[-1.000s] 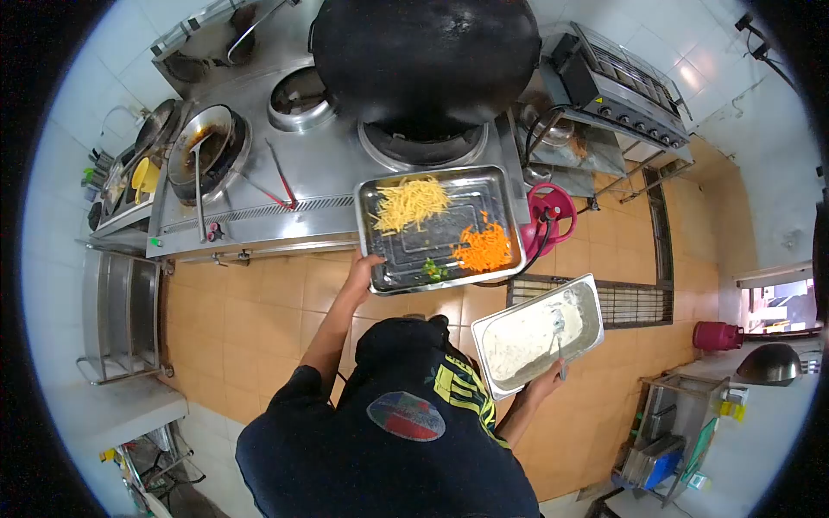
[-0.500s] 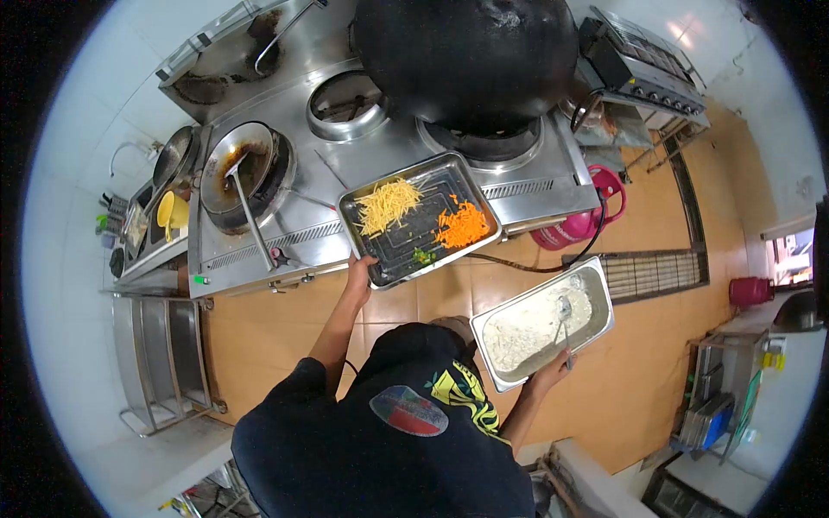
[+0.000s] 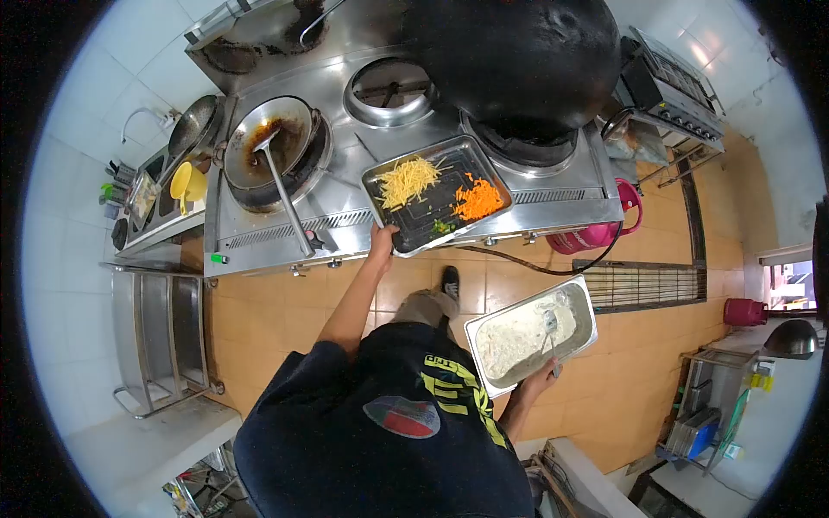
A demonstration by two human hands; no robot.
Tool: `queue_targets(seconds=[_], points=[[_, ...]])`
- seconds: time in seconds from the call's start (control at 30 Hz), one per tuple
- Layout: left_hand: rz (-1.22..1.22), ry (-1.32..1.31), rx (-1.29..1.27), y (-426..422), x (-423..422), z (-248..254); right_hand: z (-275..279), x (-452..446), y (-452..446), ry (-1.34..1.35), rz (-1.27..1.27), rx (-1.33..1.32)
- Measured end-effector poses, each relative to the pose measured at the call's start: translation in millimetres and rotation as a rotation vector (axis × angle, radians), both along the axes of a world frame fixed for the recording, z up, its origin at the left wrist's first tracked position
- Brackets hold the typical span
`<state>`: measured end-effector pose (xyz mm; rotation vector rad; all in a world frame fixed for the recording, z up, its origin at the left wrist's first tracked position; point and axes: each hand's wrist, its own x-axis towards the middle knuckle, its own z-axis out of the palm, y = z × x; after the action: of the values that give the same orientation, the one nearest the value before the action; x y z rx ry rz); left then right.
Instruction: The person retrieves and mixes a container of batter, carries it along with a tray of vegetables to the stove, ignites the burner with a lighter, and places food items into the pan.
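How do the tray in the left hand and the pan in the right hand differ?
The tray is shallow; the pan is deeper. The tray carries separate yellow shreds, orange shreds and green pieces; the pan holds a pale mixture with a utensil in it. Both are rectangular and metallic, gripped by the left hand and right hand respectively.
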<state>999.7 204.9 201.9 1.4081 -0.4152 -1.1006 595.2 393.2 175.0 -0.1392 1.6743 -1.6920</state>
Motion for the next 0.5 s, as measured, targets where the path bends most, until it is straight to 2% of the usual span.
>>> queue_targets(seconds=[0.07,0.17,0.2,0.27,0.37,0.5], points=[[-0.023,-0.062,-0.011,-12,1,4,5,-4,-3,-0.018,0.091,-0.004],[0.027,-0.011,-0.015,-32,8,-1,8,-1,-7,-0.025,0.150,-0.017],[-0.020,-0.046,-0.050,-40,13,-2,13,-1,-9,-0.017,0.157,-0.022],[-0.015,0.042,-0.004,-47,18,-8,27,2,-11,0.021,0.171,-0.007],[-0.047,0.073,0.044,-59,20,12,39,19,-18,0.044,0.169,-0.011],[-0.108,0.080,0.114,-67,23,15,49,30,-21,0.079,0.123,-0.005]])
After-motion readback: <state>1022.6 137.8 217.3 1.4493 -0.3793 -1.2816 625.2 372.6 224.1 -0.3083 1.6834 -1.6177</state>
